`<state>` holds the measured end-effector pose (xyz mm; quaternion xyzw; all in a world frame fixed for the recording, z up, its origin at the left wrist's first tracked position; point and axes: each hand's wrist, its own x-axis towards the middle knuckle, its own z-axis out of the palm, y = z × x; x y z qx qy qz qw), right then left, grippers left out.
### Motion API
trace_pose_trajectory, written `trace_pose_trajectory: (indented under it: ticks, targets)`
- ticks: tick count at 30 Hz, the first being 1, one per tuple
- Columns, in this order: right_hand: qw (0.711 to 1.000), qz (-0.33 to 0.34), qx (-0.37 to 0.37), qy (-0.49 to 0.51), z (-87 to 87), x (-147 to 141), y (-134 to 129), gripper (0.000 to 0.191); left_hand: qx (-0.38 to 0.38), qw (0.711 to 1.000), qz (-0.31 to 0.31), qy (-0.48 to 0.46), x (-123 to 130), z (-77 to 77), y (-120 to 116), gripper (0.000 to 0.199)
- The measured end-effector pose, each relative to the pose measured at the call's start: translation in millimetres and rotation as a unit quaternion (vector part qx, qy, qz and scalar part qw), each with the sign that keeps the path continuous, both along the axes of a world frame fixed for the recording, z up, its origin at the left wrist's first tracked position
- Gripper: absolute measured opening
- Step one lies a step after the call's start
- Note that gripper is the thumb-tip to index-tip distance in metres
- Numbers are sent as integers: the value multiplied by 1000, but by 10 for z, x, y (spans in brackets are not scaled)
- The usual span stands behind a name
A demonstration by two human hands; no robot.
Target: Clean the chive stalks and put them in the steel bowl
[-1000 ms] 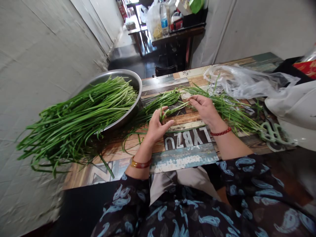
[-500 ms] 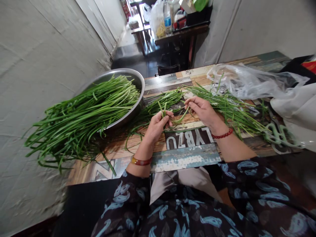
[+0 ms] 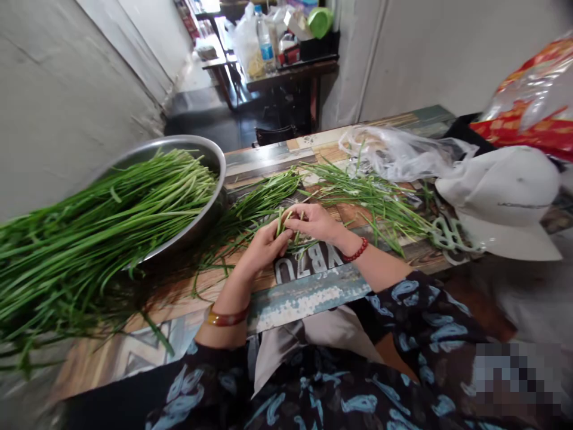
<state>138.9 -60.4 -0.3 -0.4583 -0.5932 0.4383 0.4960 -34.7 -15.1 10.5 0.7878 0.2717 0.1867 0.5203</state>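
Observation:
My left hand [image 3: 265, 245] is closed around a few short garlic chive stalks [image 3: 280, 222], whose cut-looking ends poke up above the thumb. Right against it, my right hand [image 3: 321, 224] pinches at the same stalks; its fingertips are partly hidden behind the left thumb. Just beyond both hands lies a small pile of garlic chives [image 3: 273, 192] on the wood-patterned table [image 3: 308, 297]. A looser heap of chives [image 3: 376, 200] spreads to the right. On the left, a large bunch of chives [image 3: 134, 203] fills a metal basin [image 3: 213, 156] and hangs over its rim.
Green-handled scissors [image 3: 447, 234] lie at the right, beside a white cap [image 3: 505, 191]. A clear plastic bag [image 3: 398, 156] rests behind the loose heap. Farther right is a red-and-clear package [image 3: 532, 107]. Another table [image 3: 295, 73] with a water bottle [image 3: 265, 45] stands beyond.
My right hand has come left, from holding a stalk apart to meeting my left hand. The view has turned rightward, bringing the cap and red package further into sight.

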Motion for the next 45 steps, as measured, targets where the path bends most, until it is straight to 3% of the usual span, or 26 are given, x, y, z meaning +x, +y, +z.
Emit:
trace_pose_trajectory:
  ticks: [3, 7, 10, 12, 14, 17, 20, 24, 28, 31, 33, 37, 41, 45]
  targets:
    - [999, -44, 11, 0, 5, 22, 33, 21, 97, 995, 15, 19, 7, -34, 30, 35]
    - [980, -173, 13, 99, -30, 120, 74, 27, 168, 978, 123, -20, -13, -67, 81, 33]
    - [977, -175, -2, 125, -52, 163, 76, 30, 200, 958, 191, -71, -31, -61, 96, 32]
    - [984, -131, -15, 119, -49, 141, 59, 32, 190, 961, 183, -82, -27, -58, 80, 32]
    - [988, -95, -15, 122, -34, 99, 34, 33, 146, 978, 135, -63, -13, -64, 50, 33]
    - [986, -81, -7, 146, -16, 69, 7, 32, 87, 992, 87, -18, 7, -78, 12, 38]
    - [980, -86, -22, 180, -24, 109, 2, 33, 101, 987, 123, -16, 12, -78, 2, 35]
    - [974, -145, -18, 172, -44, 199, -5, 32, 133, 979, 153, -15, 9, -69, 11, 30]
    - [981, -187, 40, 42, -21, 227, -34, 29, 159, 973, 166, -9, 9, -73, 20, 24]
    - [978, -158, 92, -103, -22, 182, -30, 16, 179, 970, 165, -5, 10, -89, 29, 20]
    - [972, -156, 109, -141, -55, 157, -1, 10, 193, 968, 163, -4, 13, -108, 37, 21]
    - [964, -244, 57, -89, -166, 249, 81, 17, 223, 960, 170, 6, 9, -144, 56, 26]
    - [939, -343, 22, -2, -218, 446, 112, 29, 229, 955, 189, 12, -14, -138, 68, 28]
    - [961, -273, 37, 12, -156, 433, 68, 37, 226, 957, 184, 4, -25, -128, 70, 28]
